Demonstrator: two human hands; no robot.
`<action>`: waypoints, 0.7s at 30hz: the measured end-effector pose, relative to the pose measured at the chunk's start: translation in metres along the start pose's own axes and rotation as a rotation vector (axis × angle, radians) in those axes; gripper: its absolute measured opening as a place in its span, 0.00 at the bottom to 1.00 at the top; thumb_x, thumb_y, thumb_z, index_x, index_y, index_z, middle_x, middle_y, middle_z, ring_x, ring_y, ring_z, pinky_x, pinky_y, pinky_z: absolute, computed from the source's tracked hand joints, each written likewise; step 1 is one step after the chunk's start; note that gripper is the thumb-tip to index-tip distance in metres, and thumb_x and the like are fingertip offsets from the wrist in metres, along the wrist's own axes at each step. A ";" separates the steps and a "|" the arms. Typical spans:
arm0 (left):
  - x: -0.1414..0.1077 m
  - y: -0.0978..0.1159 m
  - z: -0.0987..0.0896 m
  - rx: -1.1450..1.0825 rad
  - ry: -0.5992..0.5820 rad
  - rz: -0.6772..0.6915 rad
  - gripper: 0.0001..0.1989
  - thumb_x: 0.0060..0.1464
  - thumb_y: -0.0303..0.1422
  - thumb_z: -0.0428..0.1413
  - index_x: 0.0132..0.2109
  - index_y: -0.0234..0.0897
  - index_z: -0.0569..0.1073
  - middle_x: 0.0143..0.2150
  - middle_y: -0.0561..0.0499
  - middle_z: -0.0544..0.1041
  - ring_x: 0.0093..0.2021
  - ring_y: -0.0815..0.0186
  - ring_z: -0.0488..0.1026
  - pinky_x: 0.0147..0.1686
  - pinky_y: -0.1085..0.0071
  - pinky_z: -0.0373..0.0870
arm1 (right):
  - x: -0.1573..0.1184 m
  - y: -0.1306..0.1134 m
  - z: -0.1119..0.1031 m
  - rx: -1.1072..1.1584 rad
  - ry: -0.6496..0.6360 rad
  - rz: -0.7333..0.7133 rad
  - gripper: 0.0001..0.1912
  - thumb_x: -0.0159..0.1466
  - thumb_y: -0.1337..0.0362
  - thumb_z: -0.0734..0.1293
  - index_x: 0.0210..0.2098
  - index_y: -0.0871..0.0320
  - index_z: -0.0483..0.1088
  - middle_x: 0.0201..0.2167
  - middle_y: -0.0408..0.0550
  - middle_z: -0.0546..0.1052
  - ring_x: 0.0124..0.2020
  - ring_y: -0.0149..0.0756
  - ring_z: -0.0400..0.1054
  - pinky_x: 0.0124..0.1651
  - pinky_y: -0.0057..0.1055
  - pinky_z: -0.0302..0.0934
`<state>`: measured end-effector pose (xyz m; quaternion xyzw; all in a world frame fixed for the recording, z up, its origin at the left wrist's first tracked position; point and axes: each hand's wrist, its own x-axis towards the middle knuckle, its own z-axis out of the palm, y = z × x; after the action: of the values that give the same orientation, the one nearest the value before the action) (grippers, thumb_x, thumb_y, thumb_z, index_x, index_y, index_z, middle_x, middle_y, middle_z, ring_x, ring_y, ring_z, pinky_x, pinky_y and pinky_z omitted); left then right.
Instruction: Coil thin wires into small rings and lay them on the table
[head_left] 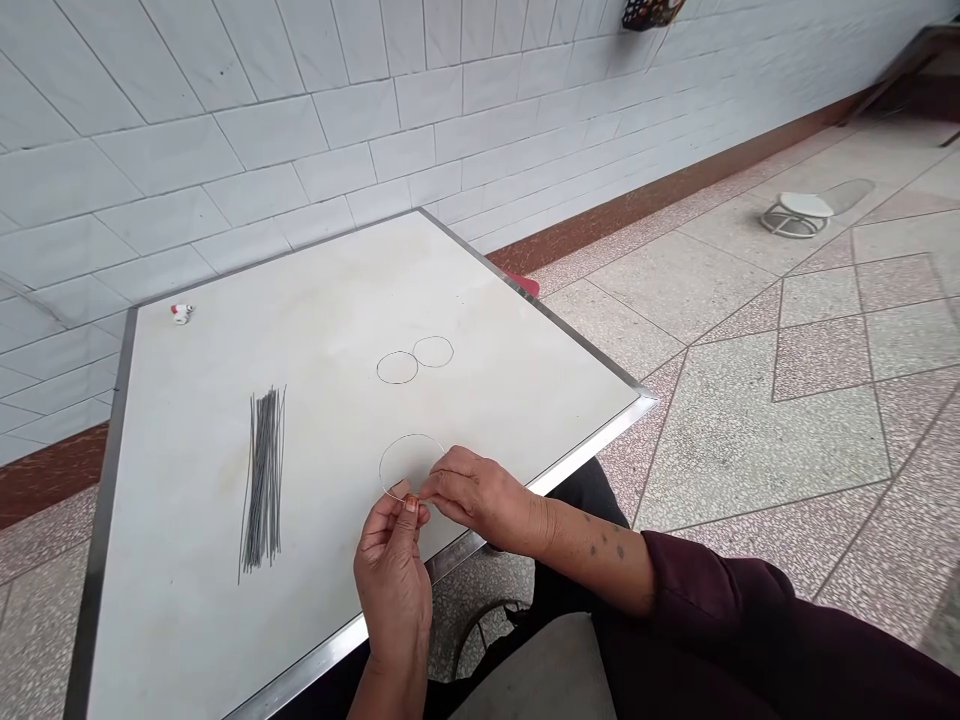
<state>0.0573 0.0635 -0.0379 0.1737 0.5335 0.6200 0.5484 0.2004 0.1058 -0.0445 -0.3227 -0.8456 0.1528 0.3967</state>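
Observation:
My left hand (391,572) and my right hand (476,495) pinch the joined ends of a thin wire ring (411,466), which stands just above the white table top (465,290) near its front metal edge. The fingertips of both hands meet at the ring's lower right, hiding the exact join. Farther in, two finished-looking wire rings (397,367) (433,351) lie flat and overlap slightly. To the left of my hands lies a bundle of straight grey wires (264,480). A small white and red object (181,313) sits near the far left corner.
The table has a metal rim (360,625) and stands beside a white tiled wall (247,130). A red item (526,285) shows behind its right edge. A round white wire-legged stand (797,214) sits on the speckled tile floor (750,430).

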 end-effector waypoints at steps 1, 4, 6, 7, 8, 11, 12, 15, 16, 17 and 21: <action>-0.001 -0.001 0.001 -0.004 0.006 0.000 0.17 0.40 0.35 0.70 0.40 0.37 0.80 0.35 0.51 0.77 0.32 0.70 0.72 0.42 0.67 0.70 | 0.000 0.000 0.001 -0.009 0.002 -0.002 0.06 0.70 0.66 0.62 0.44 0.59 0.70 0.38 0.51 0.74 0.41 0.36 0.67 0.42 0.32 0.70; -0.002 -0.002 0.002 -0.039 0.030 -0.008 0.18 0.41 0.34 0.70 0.41 0.37 0.80 0.36 0.51 0.78 0.32 0.71 0.72 0.42 0.68 0.70 | -0.001 -0.002 0.005 -0.031 0.015 0.002 0.06 0.70 0.66 0.62 0.43 0.59 0.70 0.37 0.51 0.74 0.40 0.37 0.67 0.42 0.33 0.69; -0.002 -0.002 0.002 -0.062 0.043 -0.019 0.17 0.40 0.33 0.70 0.40 0.36 0.80 0.36 0.51 0.78 0.33 0.71 0.72 0.41 0.69 0.71 | -0.002 -0.003 0.005 -0.035 0.024 0.011 0.06 0.70 0.66 0.62 0.42 0.59 0.70 0.36 0.51 0.74 0.40 0.37 0.67 0.41 0.32 0.69; -0.002 -0.002 0.002 -0.069 0.048 -0.023 0.17 0.40 0.33 0.70 0.40 0.36 0.80 0.37 0.51 0.78 0.33 0.71 0.73 0.41 0.70 0.71 | -0.001 -0.003 0.005 -0.033 0.027 0.012 0.06 0.70 0.66 0.62 0.42 0.59 0.70 0.36 0.50 0.74 0.40 0.36 0.68 0.41 0.32 0.69; -0.002 -0.001 0.002 -0.073 0.050 -0.026 0.17 0.40 0.33 0.70 0.39 0.36 0.80 0.37 0.51 0.78 0.34 0.71 0.73 0.42 0.70 0.71 | -0.001 -0.003 0.005 -0.029 0.028 0.008 0.06 0.70 0.66 0.62 0.43 0.59 0.71 0.36 0.50 0.74 0.40 0.36 0.67 0.41 0.31 0.69; -0.002 0.002 0.001 -0.082 0.058 -0.022 0.15 0.40 0.32 0.70 0.38 0.37 0.80 0.37 0.52 0.78 0.35 0.71 0.74 0.42 0.72 0.71 | 0.000 -0.004 0.004 -0.025 0.035 -0.024 0.07 0.70 0.66 0.62 0.44 0.60 0.71 0.37 0.51 0.74 0.41 0.36 0.67 0.41 0.30 0.69; -0.003 0.002 0.001 -0.084 0.060 -0.023 0.15 0.40 0.32 0.70 0.38 0.37 0.80 0.37 0.52 0.79 0.36 0.70 0.74 0.42 0.72 0.71 | 0.001 -0.004 0.004 -0.027 0.042 -0.032 0.07 0.70 0.66 0.62 0.44 0.60 0.71 0.37 0.51 0.74 0.41 0.36 0.67 0.41 0.30 0.69; -0.005 0.004 0.002 -0.089 0.064 -0.041 0.14 0.40 0.32 0.70 0.37 0.37 0.81 0.38 0.51 0.79 0.36 0.70 0.74 0.40 0.73 0.71 | 0.001 -0.004 0.006 -0.044 0.077 -0.042 0.06 0.70 0.66 0.63 0.42 0.60 0.71 0.36 0.50 0.74 0.39 0.36 0.66 0.41 0.31 0.68; -0.005 0.004 0.003 -0.094 0.066 -0.051 0.14 0.39 0.32 0.71 0.37 0.37 0.81 0.39 0.51 0.79 0.36 0.70 0.74 0.40 0.73 0.71 | 0.001 -0.004 0.006 -0.052 0.087 -0.047 0.06 0.70 0.65 0.63 0.41 0.60 0.71 0.35 0.50 0.74 0.39 0.36 0.66 0.40 0.32 0.68; -0.006 0.005 0.004 -0.100 0.068 -0.060 0.14 0.39 0.31 0.71 0.37 0.37 0.81 0.39 0.50 0.79 0.37 0.70 0.74 0.40 0.73 0.71 | 0.002 -0.004 0.007 -0.063 0.093 -0.055 0.06 0.69 0.65 0.63 0.40 0.60 0.71 0.35 0.50 0.74 0.38 0.36 0.66 0.40 0.32 0.68; -0.006 0.004 0.005 -0.114 0.077 -0.073 0.14 0.38 0.30 0.71 0.35 0.37 0.81 0.38 0.51 0.79 0.37 0.70 0.74 0.40 0.73 0.72 | 0.003 -0.003 0.008 -0.130 0.077 -0.095 0.07 0.69 0.65 0.63 0.36 0.60 0.70 0.34 0.50 0.72 0.34 0.35 0.63 0.37 0.33 0.66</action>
<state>0.0609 0.0613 -0.0305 0.0986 0.5241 0.6351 0.5588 0.1920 0.1052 -0.0462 -0.3130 -0.8523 0.0661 0.4137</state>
